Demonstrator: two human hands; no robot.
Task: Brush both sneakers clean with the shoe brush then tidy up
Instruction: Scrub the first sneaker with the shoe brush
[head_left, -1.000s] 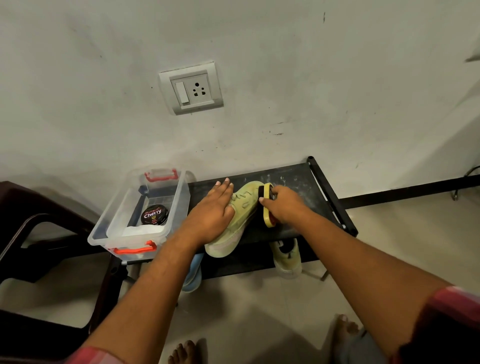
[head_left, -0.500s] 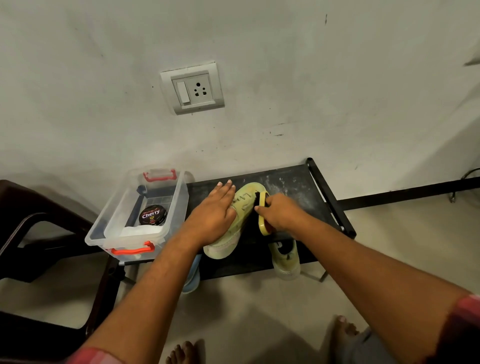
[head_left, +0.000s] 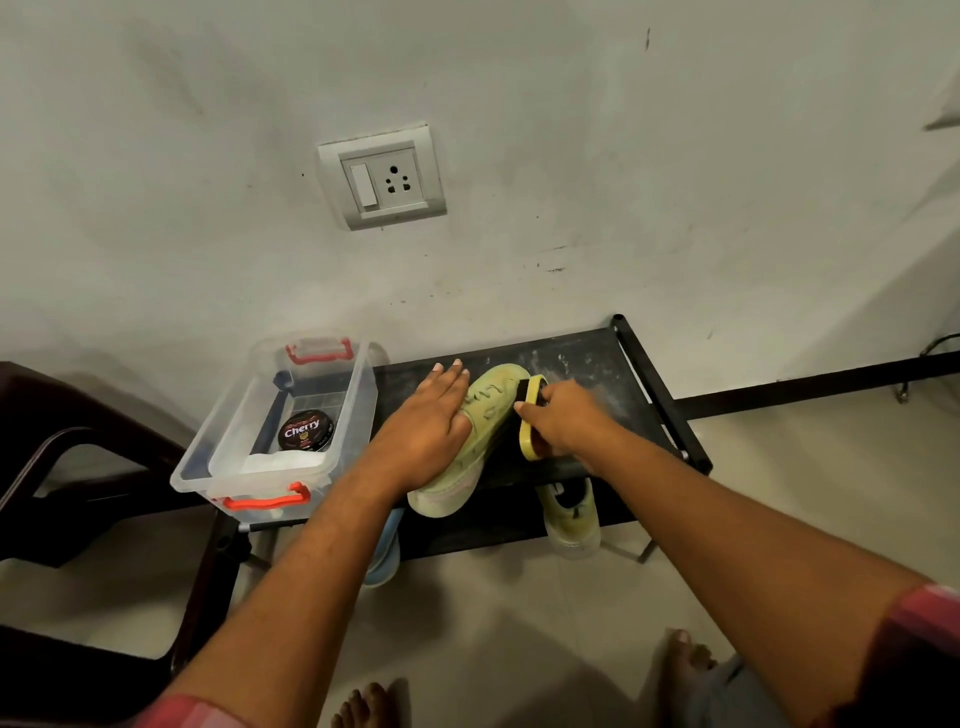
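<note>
Your left hand (head_left: 431, 415) lies flat on the green sneaker (head_left: 493, 397) overhanging the rack's (head_left: 597, 364) front edge while your right hand (head_left: 566, 421) grips the shoe brush (head_left: 530, 441) against it, so a hard stroke could shove the sneaker off.

The left hand (head_left: 431, 415) covers the left side of the sneaker (head_left: 485, 410). The right hand (head_left: 566, 421) hides most of the shoe brush (head_left: 530, 434). Below the right hand, the far half of the second sneaker (head_left: 569, 522) is lost under the shelf (head_left: 587, 364).
</note>
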